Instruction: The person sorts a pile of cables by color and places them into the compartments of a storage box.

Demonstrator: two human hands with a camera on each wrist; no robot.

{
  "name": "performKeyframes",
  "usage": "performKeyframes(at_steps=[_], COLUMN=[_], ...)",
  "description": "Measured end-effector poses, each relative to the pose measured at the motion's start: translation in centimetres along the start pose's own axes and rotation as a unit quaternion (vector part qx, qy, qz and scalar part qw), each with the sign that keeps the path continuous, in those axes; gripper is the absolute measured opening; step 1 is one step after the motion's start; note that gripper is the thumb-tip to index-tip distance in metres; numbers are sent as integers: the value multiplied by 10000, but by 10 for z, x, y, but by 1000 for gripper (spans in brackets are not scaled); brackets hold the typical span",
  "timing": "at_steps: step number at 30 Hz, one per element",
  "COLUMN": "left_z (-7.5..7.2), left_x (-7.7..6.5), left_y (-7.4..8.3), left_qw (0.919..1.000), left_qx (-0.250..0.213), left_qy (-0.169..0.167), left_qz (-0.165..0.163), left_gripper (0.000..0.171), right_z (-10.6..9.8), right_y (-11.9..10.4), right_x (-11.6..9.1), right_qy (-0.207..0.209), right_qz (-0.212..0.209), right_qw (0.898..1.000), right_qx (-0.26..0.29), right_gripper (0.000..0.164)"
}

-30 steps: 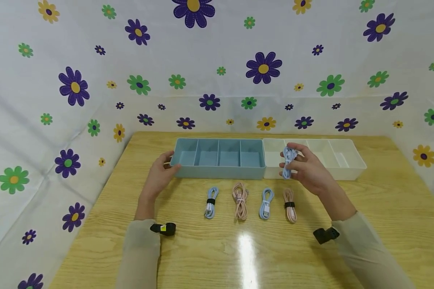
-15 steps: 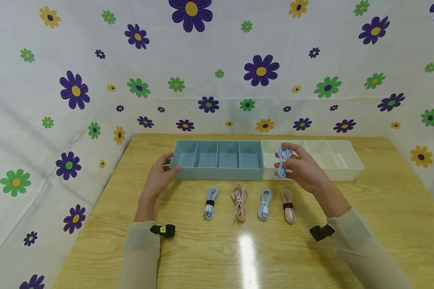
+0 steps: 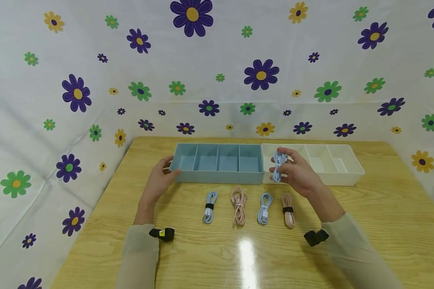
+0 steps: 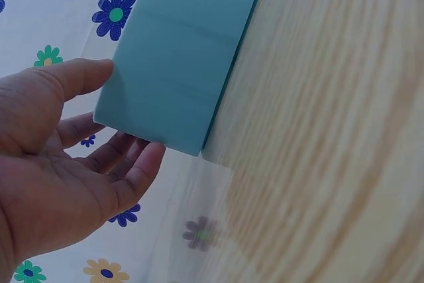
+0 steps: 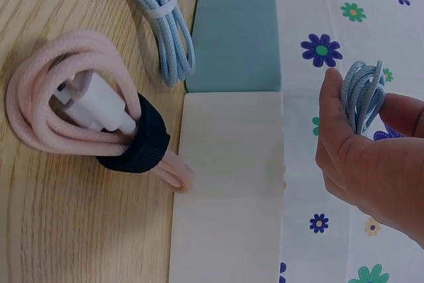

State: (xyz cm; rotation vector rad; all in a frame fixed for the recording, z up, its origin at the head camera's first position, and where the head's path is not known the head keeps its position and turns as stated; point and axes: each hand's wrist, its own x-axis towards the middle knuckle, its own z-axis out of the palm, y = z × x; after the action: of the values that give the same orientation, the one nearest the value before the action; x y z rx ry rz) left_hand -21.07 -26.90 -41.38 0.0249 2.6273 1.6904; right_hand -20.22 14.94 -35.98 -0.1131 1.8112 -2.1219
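Note:
My right hand [image 3: 299,172] pinches a coiled light-blue cable [image 3: 278,165] between thumb and fingers, above the left end of the white divided box [image 3: 312,180]; the right wrist view shows the looped cable [image 5: 363,95] at the fingertips. At the blue divided box [image 3: 218,177], my left hand [image 3: 160,180] holds the left end, thumb at the front corner and fingers along the end wall. In front of the boxes lie a blue cable with a black strap [image 3: 209,206], a pink cable [image 3: 240,206], another blue cable [image 3: 265,208] and a pink cable with a black strap [image 3: 288,210].
Both boxes stand end to end near the back of the wooden table [image 3: 209,257]. Behind and at the sides hangs a white flower-print cloth [image 3: 220,48]. A small black camera [image 3: 315,237] sits on the right wrist.
My right hand has moved slightly left with the coiled blue cable. The left hand stays at the blue box's end. The head view has shifted a little.

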Motion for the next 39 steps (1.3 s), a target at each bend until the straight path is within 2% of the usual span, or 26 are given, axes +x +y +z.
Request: performKeyframes(at_steps=[16,21,30,39], left_z=[4,4,5,6], left_x=[-1,-1,-4,-3], left_y=[2,5,5,6], left_qw=[10000,9997,9994,9994], left_qx=[33,158,169,173], left_qy=[19,142,256,281], left_qz=[-36,-109,-165,-131], left_gripper=[62,62,61,61], right_z=[3,3,4,9], right_y=[2,0,-5,-9], right_x=[9,11,24,35], right_qy=[102,81,28,-15], right_qz=[-37,-14,-74,31], right_qw=[9998,9998,9991,9994], right_qx=[-166,-200,-417,-330], right_gripper=[68,70,71,73])
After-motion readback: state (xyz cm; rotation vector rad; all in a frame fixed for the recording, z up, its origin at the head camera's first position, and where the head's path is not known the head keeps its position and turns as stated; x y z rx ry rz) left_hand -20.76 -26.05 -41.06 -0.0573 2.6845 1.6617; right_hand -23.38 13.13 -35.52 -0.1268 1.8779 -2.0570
